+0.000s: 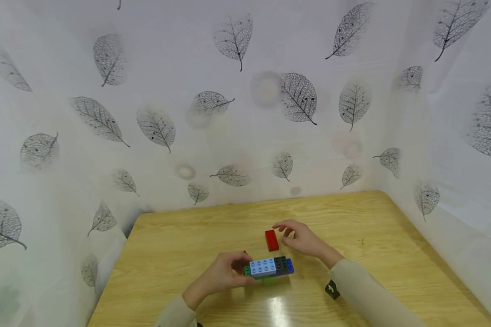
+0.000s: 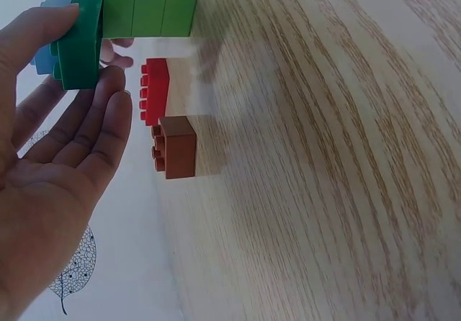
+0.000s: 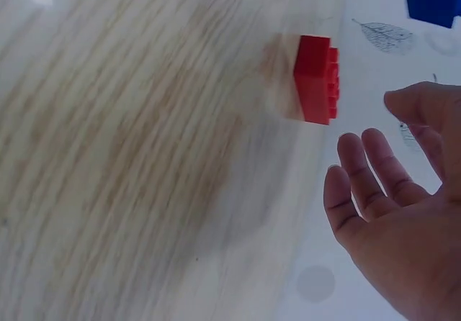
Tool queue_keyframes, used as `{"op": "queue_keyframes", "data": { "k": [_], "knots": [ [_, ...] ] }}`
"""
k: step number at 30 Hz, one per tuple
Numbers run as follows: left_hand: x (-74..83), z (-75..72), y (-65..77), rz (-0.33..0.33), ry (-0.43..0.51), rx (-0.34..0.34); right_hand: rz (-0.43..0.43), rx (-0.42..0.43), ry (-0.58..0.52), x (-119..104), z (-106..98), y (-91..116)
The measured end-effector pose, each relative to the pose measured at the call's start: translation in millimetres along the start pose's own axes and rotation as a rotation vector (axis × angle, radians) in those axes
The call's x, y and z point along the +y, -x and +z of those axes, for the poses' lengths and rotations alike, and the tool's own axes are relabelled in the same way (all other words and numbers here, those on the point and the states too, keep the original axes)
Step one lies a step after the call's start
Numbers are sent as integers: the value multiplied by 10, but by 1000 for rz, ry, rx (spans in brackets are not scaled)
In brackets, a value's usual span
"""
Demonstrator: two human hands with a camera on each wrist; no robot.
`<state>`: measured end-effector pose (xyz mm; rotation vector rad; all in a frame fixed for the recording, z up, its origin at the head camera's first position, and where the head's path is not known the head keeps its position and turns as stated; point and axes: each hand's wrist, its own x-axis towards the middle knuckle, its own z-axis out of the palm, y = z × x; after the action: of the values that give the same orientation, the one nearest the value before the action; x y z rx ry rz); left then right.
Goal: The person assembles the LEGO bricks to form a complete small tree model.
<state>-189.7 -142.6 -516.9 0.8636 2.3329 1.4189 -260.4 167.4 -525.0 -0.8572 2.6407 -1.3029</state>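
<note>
My left hand [image 1: 218,276] grips the left end of a toy-brick build, thumb and fingers on its dark green brick [image 2: 81,44]. On top of the build sit a light blue brick [image 1: 263,267] and a black brick [image 1: 281,264], with a blue brick [image 1: 290,266] at the right end. Underneath, light green bricks [image 2: 148,8] form a stacked post standing on the table. My right hand [image 1: 304,239] hovers beside a red brick [image 1: 272,240], fingers loosely bent and holding nothing. A brown brick [image 2: 178,148] stands past my left fingers, mostly hidden by that hand in the head view.
The wooden table [image 1: 167,240] has its far edge against a pale curtain [image 1: 245,136] printed with leaves, which also hangs along both sides. A small black object [image 1: 332,289] shows beside the right sleeve [image 1: 368,290].
</note>
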Motion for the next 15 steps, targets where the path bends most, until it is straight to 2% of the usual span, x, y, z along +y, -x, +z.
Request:
{"op": "queue_keyframes", "data": {
  "k": [4,9,15],
  "knots": [
    [2,5,6,-4,5,5,-6,-33,44,83,51,-109],
    [11,9,10,3,0,10,55,-74,73,127,102,-206],
    [12,7,11,4,-6,1,126,-125,59,122,152,-246]
  ]
}}
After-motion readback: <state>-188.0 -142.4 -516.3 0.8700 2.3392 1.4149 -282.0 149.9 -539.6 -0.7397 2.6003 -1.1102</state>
